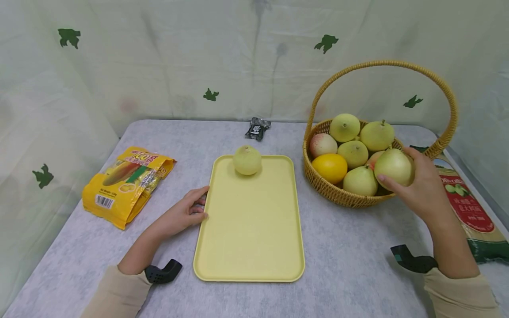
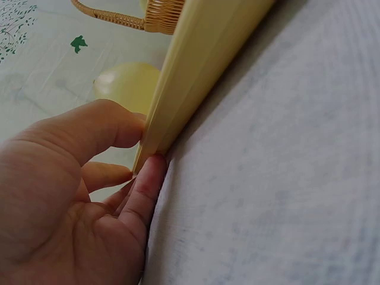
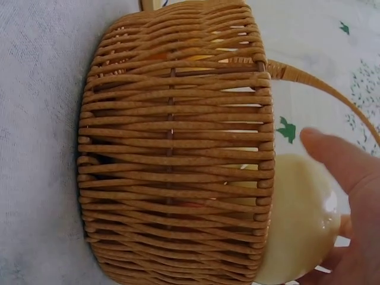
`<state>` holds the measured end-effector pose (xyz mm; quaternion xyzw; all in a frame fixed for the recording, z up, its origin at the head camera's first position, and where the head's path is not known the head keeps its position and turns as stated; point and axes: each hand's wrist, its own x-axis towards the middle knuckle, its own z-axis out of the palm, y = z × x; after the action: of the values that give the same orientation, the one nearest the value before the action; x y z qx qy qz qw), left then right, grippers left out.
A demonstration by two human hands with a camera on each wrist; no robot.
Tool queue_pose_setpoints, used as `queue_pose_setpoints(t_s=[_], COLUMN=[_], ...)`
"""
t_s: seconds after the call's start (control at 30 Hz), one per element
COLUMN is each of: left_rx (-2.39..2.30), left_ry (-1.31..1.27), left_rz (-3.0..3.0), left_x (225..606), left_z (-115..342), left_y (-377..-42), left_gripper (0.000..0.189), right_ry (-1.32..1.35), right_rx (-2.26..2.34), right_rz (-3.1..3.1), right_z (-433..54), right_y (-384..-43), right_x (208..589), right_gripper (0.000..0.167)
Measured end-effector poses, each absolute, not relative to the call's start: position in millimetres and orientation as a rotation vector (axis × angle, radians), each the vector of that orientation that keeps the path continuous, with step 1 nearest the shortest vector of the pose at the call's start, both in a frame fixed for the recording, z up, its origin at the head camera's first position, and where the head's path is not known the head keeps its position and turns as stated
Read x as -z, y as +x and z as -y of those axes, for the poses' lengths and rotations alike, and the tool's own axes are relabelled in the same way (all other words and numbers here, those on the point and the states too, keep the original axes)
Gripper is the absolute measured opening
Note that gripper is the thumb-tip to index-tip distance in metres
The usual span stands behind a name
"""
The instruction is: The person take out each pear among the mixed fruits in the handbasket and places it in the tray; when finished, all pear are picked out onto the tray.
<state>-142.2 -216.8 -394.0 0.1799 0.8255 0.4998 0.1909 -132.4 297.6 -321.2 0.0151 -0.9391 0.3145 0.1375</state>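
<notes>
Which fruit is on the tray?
The pale yellow-green fruit at the far edge of the yellow tray; the other fruits are in or at the basket, one held by the right hand.

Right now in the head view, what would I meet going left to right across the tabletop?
Yellow snack bag → left hand → pale yellow tray → wicker basket → red-labelled package.

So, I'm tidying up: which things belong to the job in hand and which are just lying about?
Seemingly in use:
yellow tray, left hand at its edge
round fruit on it
pale fruit in right hand
basket of fruit

Apparently lying about:
yellow packet
black wrapper
red-labelled bag
</notes>
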Motion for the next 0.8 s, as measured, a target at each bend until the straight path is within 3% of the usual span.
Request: queue_pose_setpoints(t_s=[0.8], left_rx=[-1.398], left_ry=[0.502], left_rz=[-2.331], left_x=[396.2], left_z=[217.8], left_y=[-142.5], left_gripper=[0.072], right_ry=[0.026], right_rx=[-0.942], right_rz=[2.441], right_z=[-270.8], right_y=[-117.2], right_x=[305.6], right_gripper=[0.076])
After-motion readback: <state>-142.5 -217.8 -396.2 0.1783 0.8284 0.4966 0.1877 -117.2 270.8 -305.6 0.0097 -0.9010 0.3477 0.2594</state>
